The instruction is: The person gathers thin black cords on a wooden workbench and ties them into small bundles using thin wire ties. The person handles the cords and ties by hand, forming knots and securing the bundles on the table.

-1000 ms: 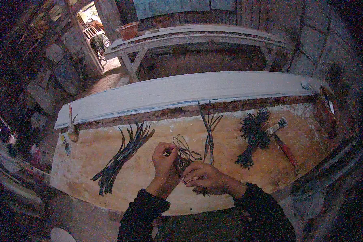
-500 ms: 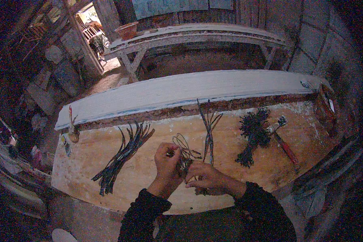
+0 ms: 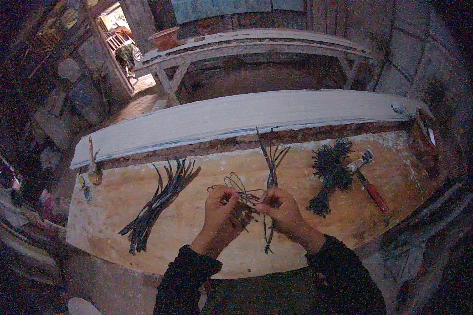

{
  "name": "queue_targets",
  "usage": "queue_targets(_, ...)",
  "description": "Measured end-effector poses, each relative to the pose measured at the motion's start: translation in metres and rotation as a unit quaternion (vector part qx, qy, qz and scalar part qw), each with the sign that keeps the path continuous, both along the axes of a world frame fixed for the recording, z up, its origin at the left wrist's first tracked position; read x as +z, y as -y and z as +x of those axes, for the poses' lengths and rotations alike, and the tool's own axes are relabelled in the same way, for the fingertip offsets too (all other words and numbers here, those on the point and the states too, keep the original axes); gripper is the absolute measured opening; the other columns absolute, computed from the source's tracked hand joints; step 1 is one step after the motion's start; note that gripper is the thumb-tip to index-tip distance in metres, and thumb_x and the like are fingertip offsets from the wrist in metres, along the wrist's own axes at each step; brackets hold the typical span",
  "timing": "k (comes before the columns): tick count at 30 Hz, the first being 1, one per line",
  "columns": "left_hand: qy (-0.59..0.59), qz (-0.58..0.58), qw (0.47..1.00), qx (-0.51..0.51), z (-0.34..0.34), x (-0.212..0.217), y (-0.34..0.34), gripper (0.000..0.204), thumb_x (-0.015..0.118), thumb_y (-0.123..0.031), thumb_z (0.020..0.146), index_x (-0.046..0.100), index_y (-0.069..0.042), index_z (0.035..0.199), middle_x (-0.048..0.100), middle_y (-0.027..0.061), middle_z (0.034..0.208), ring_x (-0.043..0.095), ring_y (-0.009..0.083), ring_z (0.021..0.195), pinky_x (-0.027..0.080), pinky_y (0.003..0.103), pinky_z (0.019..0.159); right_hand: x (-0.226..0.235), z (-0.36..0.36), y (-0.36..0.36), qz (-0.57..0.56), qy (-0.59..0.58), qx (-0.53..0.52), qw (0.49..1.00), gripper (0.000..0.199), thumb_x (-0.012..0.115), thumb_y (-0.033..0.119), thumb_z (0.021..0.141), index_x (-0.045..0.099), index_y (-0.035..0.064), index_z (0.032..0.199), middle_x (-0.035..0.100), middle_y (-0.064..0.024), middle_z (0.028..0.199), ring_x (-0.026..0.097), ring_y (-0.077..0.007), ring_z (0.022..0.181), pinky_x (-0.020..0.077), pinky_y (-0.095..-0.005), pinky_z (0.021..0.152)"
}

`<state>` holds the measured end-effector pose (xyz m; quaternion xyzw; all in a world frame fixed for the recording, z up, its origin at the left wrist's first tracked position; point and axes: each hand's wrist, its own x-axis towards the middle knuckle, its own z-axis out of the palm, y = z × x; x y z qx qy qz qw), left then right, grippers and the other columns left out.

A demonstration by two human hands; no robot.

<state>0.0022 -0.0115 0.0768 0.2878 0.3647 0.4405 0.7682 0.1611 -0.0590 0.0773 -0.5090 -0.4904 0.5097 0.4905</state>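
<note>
Thin dark strips bent into loose loops [image 3: 236, 181] stick up between my two hands. My left hand [image 3: 219, 212] is closed on them, thumb pressed to the fingers. Close beside it, my right hand [image 3: 284, 210] pinches the loops' right side. A few long dark strips [image 3: 272, 163], crossing one another, lie on the wooden board just beyond my right hand, which covers part of them. To the left lies a larger bundle of flat black strips [image 3: 155, 210], fanned at its far end. A bushy bundle of knotted dark strips [image 3: 331, 178] lies to the right.
A red-handled tool [image 3: 373, 194] with a pale head lies beside the bushy bundle. Small tools [image 3: 94, 173] sit at the board's left end. A whitish raised plank [image 3: 236, 113] runs along the far side. Behind stands a bench [image 3: 268, 48] with an orange basin [image 3: 164, 38].
My right hand has moved up and right, from under the loops to pinching their right side. My left hand stays nearly in place, still holding the strips.
</note>
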Motion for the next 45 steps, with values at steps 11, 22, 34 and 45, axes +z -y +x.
queue_targets(11, 0.071, 0.008, 0.997, -0.003, -0.018, 0.004, -0.016, 0.009, 0.053, -0.019, 0.086, 0.05, -0.016, 0.078, 0.051, -0.0019, 0.072, 0.053, 0.0135, 0.061, 0.043, 0.025, 0.052, -0.02, 0.01, -0.013, -0.109, -0.102, -0.017, 0.989, 0.015, 0.062, 0.021, 0.084, 0.059, 0.0065, 0.087, 0.057, 0.0032, 0.073, 0.05, -0.0062, 0.057, 0.0392, -0.02, 0.05)
queue_targets(22, -0.074, 0.16, 0.983, 0.06, -0.018, -0.01, -0.027, 0.014, 0.048, -0.023, 0.093, 0.047, -0.012, 0.086, 0.052, 0.0016, 0.074, 0.053, 0.0141, 0.069, 0.047, 0.031, 0.06, -0.021, -0.008, -0.005, -0.033, 0.166, 0.04, 0.985, 0.024, 0.057, 0.026, 0.088, 0.062, 0.0025, 0.085, 0.055, -0.0031, 0.069, 0.051, -0.0135, 0.066, 0.0416, -0.0301, 0.059)
queue_targets(34, -0.002, 0.129, 0.989, 0.072, -0.044, -0.056, -0.055, 0.01, 0.051, -0.007, 0.087, 0.044, -0.01, 0.081, 0.049, 0.003, 0.071, 0.052, 0.0143, 0.065, 0.049, 0.026, 0.059, -0.026, -0.026, 0.005, 0.139, 0.267, 0.126, 0.945, 0.025, 0.049, 0.024, 0.09, 0.054, 0.0019, 0.081, 0.049, -0.0122, 0.072, 0.052, -0.0275, 0.069, 0.0429, -0.0379, 0.064)
queue_targets(45, 0.114, 0.023, 0.987, 0.111, -0.02, -0.006, -0.028, 0.01, 0.049, -0.015, 0.091, 0.045, -0.012, 0.083, 0.049, 0.0004, 0.076, 0.05, 0.0137, 0.064, 0.046, 0.027, 0.059, -0.028, -0.016, 0.006, 0.005, 0.113, 0.117, 0.987, 0.027, 0.049, 0.027, 0.092, 0.057, 0.0023, 0.085, 0.052, -0.0034, 0.075, 0.05, -0.012, 0.066, 0.0428, -0.0283, 0.056)
